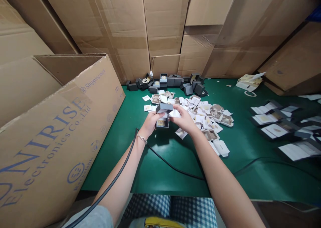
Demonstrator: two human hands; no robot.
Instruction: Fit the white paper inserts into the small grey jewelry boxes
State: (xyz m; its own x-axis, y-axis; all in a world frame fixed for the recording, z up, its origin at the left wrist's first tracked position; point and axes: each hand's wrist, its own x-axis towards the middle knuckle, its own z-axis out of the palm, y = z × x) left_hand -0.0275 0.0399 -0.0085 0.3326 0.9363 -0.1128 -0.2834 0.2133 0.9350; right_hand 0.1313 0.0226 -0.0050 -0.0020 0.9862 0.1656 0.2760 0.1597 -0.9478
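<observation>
Over the middle of the green table, my left hand (149, 122) is closed around the left side of a small black box (164, 108). The box stands open, and something yellowish shows in its lower part. From the right, the fingers of my right hand (184, 119) are closed at the box's edge by a piece of white paper; which of the two they grip I cannot make out. Just beyond and to the right lies a pile of white papers and brown-grey card inserts (200, 112). Several more small black boxes (174, 81) stand behind it, some open.
A large printed carton (75, 121) stands open at the left. Black boxes with white cards (274, 131) lie at the right. A tape ring (250, 93) sits farther back. A black cable (173, 167) crosses the green table (155, 174); stacked cartons (120, 27) wall the back.
</observation>
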